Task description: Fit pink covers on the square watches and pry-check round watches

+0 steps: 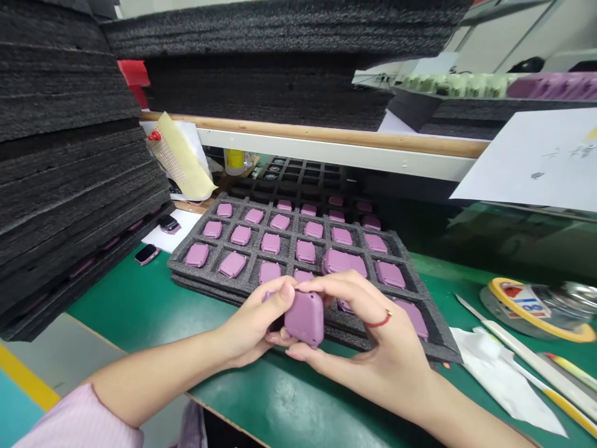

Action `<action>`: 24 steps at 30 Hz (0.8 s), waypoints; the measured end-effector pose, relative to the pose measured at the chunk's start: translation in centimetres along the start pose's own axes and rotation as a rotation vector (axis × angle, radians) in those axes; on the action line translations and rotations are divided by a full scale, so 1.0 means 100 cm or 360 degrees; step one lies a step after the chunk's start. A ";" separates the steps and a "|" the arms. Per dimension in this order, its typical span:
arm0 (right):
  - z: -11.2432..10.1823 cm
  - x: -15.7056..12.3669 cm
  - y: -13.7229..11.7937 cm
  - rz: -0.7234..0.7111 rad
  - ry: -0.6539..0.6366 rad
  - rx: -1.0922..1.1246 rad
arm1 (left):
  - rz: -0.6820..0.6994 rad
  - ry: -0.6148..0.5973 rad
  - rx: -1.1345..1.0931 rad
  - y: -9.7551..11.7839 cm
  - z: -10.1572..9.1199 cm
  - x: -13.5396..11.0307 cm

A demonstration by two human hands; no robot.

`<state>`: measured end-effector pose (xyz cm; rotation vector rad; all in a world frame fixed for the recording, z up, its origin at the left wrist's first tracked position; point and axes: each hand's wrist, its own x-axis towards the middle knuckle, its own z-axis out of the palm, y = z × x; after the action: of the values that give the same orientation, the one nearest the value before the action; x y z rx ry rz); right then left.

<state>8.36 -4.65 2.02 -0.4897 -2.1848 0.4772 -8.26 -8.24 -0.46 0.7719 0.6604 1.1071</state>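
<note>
A purple watch case with rounded corners is held up over the front edge of the foam tray, between my two hands. My left hand grips its left side, thumb on top, with a dark gap and another bit of purple showing by the fingers. My right hand pinches the case's top and bottom edges with thumb and fingers. Behind the hands lies the dark grey foam tray, its compartments holding several purple watch cases. One larger purple case sits raised across a compartment. My fingers partly hide the front row.
Stacked black foam sheets rise on the left; more lie on the shelf above. Two watches, one on the table, sit left of the tray. To the right are white tissue, a metal blade-like tool and a clear bottle.
</note>
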 end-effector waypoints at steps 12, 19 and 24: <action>-0.005 0.003 0.004 -0.0073 -0.0103 -0.0025 | -0.0117 -0.0082 -0.0125 0.007 0.003 0.000; -0.036 0.015 0.046 0.0351 0.0236 -0.0466 | -0.0150 -0.0090 -0.0202 0.005 0.003 -0.004; -0.044 0.013 0.075 0.0645 0.0039 -0.0505 | -0.0229 -0.0172 -0.0232 0.003 0.001 0.002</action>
<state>12.46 3.15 1.76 -1.1172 -2.1484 0.3320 -8.28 -7.96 -0.17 0.6443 0.5295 0.9637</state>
